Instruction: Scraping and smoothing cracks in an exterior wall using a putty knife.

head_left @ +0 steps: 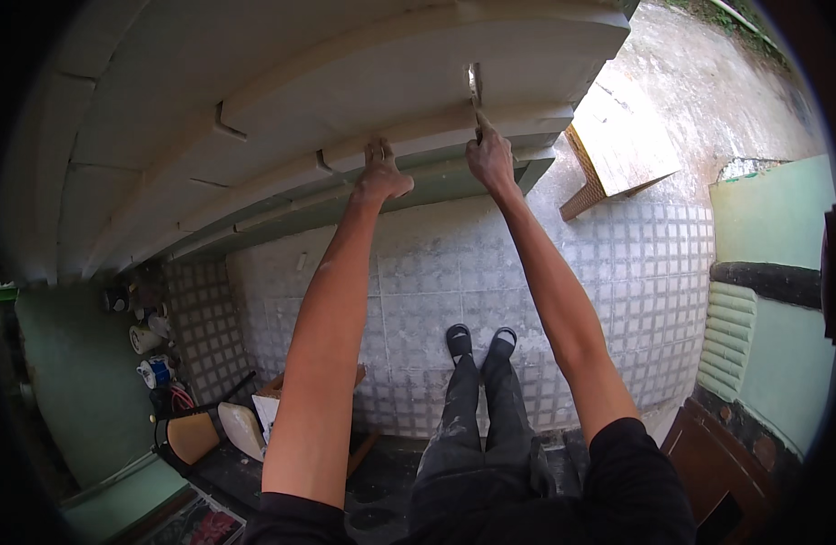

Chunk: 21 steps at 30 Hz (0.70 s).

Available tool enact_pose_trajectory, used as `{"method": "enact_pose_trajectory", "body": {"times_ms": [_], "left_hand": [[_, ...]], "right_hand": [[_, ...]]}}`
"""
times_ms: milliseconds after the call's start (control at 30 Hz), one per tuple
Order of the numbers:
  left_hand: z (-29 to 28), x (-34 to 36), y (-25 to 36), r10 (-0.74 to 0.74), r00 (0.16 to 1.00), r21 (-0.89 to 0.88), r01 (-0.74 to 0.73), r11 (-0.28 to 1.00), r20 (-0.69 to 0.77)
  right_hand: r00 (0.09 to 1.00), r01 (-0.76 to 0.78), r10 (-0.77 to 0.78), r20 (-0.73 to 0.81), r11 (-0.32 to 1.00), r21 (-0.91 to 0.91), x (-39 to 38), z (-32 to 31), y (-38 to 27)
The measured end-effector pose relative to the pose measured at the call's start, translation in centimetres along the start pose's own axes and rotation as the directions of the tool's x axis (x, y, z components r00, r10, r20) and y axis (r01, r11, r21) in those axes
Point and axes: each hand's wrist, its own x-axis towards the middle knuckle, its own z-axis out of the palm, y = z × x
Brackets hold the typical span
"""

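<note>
A pale cream stepped cornice (281,100) fills the upper left and middle of the view, built of several moulded bands that curve with the lens. Its surface looks smooth and freshly plastered, with short dark notches cut at the joints between the bands and a green-painted strip along its lowest edge. Below it lies a floor of grey square-patterned tiles (454,272), and at the far right a green wall (772,300) with ribbed moulding stands beside a dark brown door. Near the cornice's right end a wooden stool (622,145) sits on bare concrete. In the lower left corner a cluster of buckets and tins (154,350) stands on the tiles against another green wall.

The person's dark trousers and black sandals (479,341) hang over the tiled floor at centre.

The left hand (380,174) lies flat with fingers spread against a lower band of the cornice, gripping nothing. The right hand (490,159) is closed around the handle of a narrow scraper (475,91), whose blade presses upright against a middle band near the cornice's right end.
</note>
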Motion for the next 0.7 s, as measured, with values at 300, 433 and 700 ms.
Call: {"method": "enact_pose_trajectory", "body": {"times_ms": [300,433,700], "left_hand": [[0.1,-0.3,-0.4,0.011,1.0,-0.015,-0.011,1.0,-0.022],[0.3,-0.3,-0.5,0.023,0.999,-0.004,-0.023,1.0,-0.025],[0.2,0.1,-0.8,-0.003,1.0,-0.014,0.002,1.0,-0.022]], "right_hand": [[0.996,-0.079,0.077,0.035,0.995,0.056,-0.2,-0.2,-1.1],[0.998,-0.059,0.058,0.011,0.997,0.041,-0.7,-0.4,-0.5],[0.994,-0.092,0.091,0.054,0.996,0.009,-0.4,0.1,-1.0]]}}
